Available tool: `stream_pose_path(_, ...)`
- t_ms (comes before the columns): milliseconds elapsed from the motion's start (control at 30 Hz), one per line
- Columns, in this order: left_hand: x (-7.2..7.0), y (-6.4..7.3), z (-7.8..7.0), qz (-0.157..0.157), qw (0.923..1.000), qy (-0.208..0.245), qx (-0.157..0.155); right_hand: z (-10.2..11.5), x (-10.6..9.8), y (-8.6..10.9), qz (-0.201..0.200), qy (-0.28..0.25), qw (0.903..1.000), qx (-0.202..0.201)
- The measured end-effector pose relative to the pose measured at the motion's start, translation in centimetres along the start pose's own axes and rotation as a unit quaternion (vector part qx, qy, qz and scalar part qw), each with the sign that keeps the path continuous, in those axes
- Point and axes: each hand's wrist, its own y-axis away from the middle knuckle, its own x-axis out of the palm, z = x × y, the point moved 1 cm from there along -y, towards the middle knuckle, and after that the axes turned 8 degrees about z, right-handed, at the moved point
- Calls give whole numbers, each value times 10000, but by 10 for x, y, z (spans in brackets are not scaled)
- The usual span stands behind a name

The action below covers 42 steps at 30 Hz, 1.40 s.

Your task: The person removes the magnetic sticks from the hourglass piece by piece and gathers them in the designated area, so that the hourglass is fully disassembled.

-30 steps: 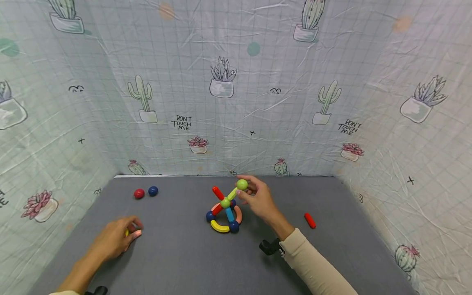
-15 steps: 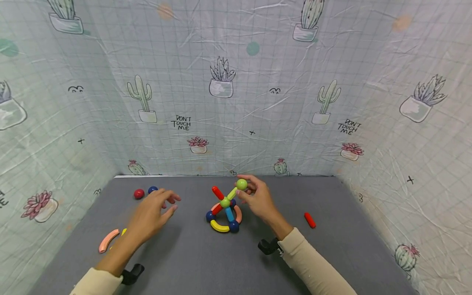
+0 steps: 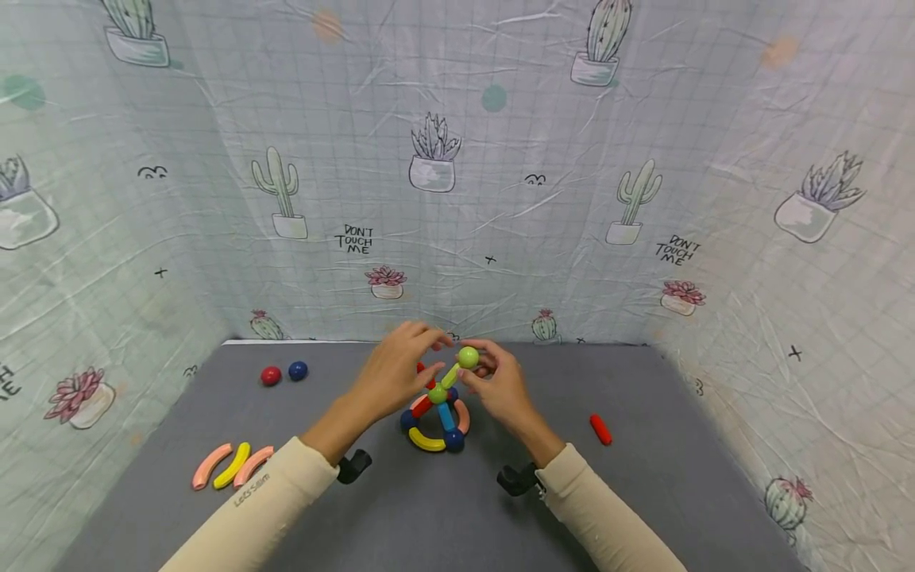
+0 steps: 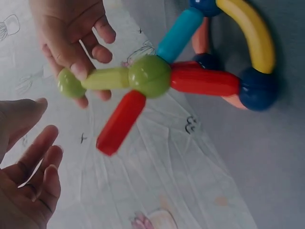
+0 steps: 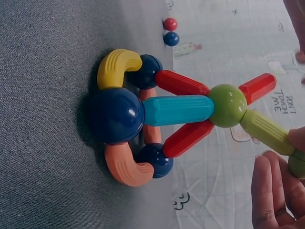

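Observation:
A structure of magnetic rods and balls stands on the table: a ring of curved rods and navy balls, with straight rods rising to a green ball. From that ball a red rod and a light green rod jut outward, the latter tipped with another green ball. My right hand pinches the light green rod beside its end ball. My left hand is close by the free red rod, thumb and fingers apart, holding nothing; in the left wrist view a gap separates them.
At the left lie two salmon curved rods with a yellow one between them. A red ball and a blue ball sit at the back left. One loose red rod lies to the right. A patterned sheet surrounds the table.
My left hand has left the curved rods at the left, letting them go, and moved right and away from me to the structure. My right hand keeps its pinch in place.

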Motion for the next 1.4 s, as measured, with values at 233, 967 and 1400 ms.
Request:
stream_pose_path(233,16,-24,0,369,9980,-300,419,1,1,0,-40,98,9999,27)
stream_pose_path(967,25,-26,13,236,9996,105,77,0,0,-1,45,-36,9999,-115)
stream_pose_path(1400,-5,3,50,-530,9951,488,-672,-1,0,0,-128,44,9999,60)
